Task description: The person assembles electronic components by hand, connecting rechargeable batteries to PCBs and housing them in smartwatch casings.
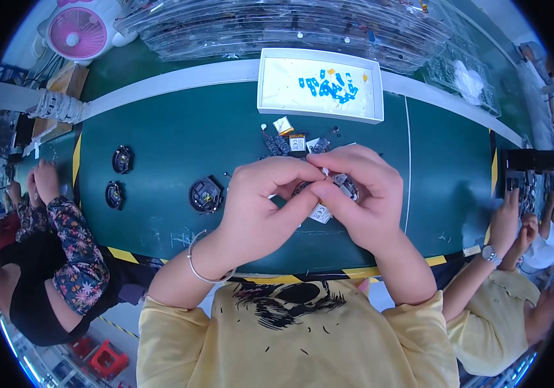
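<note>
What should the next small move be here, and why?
Probably a gentle adjustment of the small white piece by the left hand, while the right hand steadies the dark round part. Both hands meet closely at that piece, and the part sits within the right hand's curl; the fingers hide whether the two are joined.
</note>
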